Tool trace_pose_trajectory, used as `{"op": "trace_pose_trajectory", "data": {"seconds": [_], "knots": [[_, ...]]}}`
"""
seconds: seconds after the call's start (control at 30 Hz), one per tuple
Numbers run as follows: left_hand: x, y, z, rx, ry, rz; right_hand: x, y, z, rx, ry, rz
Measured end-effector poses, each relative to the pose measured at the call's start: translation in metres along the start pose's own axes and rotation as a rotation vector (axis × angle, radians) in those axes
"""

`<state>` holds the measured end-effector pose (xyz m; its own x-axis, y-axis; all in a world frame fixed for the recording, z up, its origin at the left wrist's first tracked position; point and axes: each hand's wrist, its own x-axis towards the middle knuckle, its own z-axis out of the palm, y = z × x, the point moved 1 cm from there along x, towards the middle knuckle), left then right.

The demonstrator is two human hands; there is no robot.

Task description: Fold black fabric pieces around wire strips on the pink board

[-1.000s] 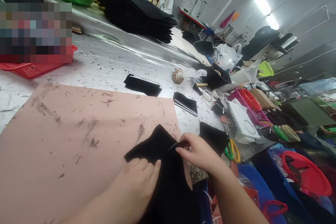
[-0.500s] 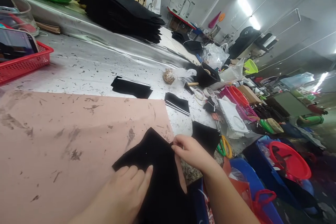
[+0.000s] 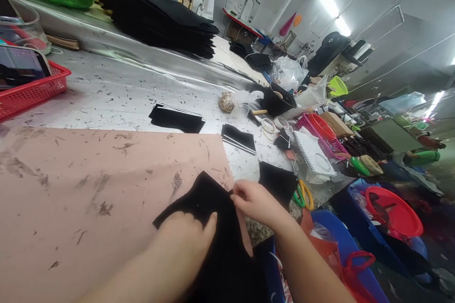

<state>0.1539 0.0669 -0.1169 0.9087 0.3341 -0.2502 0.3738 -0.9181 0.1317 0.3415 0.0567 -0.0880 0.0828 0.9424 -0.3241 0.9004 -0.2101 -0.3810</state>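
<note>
A black fabric piece lies over the pink, stained sheet and hangs past its right edge. My left hand rests on top of this fabric, thumb spread away from the fingers. The fingertips are hidden under the knuckles. At the upper right corner of the piece, my right hand pinches its edge between thumb and fingers. Another black fabric piece lies just beyond the right hand, beside scissors with green and yellow handles.
Two small stacks of black pieces, a left stack and a right stack, lie behind the sheet. A large black fabric pile stands farther back, near a person in white. A red basket holds a phone. Blue bins stand at right.
My left hand has slid slightly up and to the right over the black fabric, its thumb now pointing higher. My right hand keeps its pinch, almost unmoved.
</note>
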Motion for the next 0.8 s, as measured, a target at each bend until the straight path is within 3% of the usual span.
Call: {"op": "trace_pose_trajectory", "data": {"seconds": [0.07, 0.17, 0.23, 0.4, 0.63, 0.8], "knots": [[0.011, -0.002, -0.003, 0.016, 0.151, 0.048, -0.001, 0.001, 0.003, 0.020, 0.025, 0.001], [0.022, -0.007, 0.005, 0.027, 0.513, 0.073, -0.004, 0.005, 0.007, 0.074, 0.066, -0.032], [0.025, -0.010, 0.015, 0.002, 0.627, 0.067, -0.006, 0.010, 0.008, 0.111, 0.091, -0.088], [0.027, -0.013, 0.023, -0.059, 0.668, 0.085, -0.007, 0.019, 0.008, 0.173, 0.076, -0.217], [0.032, -0.014, 0.017, -0.078, 0.698, 0.112, 0.001, 0.014, 0.004, 0.102, 0.042, -0.125], [0.031, -0.014, 0.014, -0.073, 0.657, 0.134, 0.002, 0.001, -0.004, 0.000, -0.003, -0.058]]}}
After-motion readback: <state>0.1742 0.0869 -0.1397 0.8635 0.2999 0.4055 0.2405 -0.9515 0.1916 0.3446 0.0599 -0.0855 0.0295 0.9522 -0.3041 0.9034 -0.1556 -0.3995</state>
